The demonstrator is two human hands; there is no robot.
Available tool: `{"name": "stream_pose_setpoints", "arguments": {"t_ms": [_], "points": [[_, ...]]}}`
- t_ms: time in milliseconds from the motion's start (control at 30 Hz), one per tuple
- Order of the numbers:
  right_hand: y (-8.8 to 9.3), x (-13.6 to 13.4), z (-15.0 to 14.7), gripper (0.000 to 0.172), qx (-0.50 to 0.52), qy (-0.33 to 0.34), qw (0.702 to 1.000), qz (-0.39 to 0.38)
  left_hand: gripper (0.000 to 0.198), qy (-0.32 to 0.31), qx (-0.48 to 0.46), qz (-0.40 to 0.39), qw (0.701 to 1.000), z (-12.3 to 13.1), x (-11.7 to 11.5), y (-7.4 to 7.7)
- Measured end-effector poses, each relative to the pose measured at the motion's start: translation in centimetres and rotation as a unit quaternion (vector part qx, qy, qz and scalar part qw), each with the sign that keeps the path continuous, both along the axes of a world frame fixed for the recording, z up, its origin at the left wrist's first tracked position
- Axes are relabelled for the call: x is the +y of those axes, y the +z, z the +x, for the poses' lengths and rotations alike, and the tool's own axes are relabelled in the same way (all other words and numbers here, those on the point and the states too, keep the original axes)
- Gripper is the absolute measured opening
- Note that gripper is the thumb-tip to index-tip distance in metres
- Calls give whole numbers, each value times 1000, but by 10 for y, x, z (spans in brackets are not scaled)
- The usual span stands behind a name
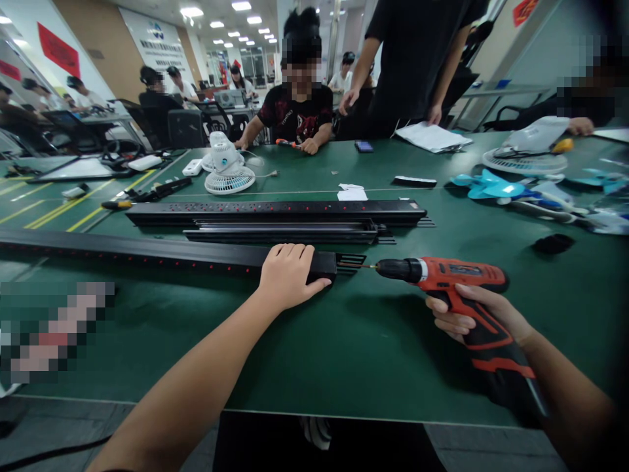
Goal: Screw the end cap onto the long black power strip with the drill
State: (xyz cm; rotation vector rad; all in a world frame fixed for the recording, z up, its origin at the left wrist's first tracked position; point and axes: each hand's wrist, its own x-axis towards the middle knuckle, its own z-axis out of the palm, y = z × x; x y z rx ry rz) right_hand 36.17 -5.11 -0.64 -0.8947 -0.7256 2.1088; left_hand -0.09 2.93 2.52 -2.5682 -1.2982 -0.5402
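Note:
My left hand [289, 274] lies over the right end of a long black power strip [147, 254] on the green table [354, 347], fingers curled over its top and thumb at its front edge. My right hand [466, 313] is wrapped round the grip of a red and black cordless drill [442, 274]. The drill lies level, pointing left, and its thin bit reaches the strip's end cap, beside a small black finned piece [351, 262].
Two more long black strips [275, 213] lie side by side behind the first. A small white fan [227, 167], screwdrivers [147, 195], paper slips [352, 192], blue fan blades [496, 189] and a fan grille [523, 160] lie farther back. Other people sit and stand along the far side.

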Motion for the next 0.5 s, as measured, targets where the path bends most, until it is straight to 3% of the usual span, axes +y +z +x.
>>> {"name": "stream_pose_setpoints", "arguments": {"t_ms": [500], "points": [[-1, 0, 1, 32, 5, 9, 1000, 14, 58, 4, 0, -1, 1000, 0, 1, -1]]}}
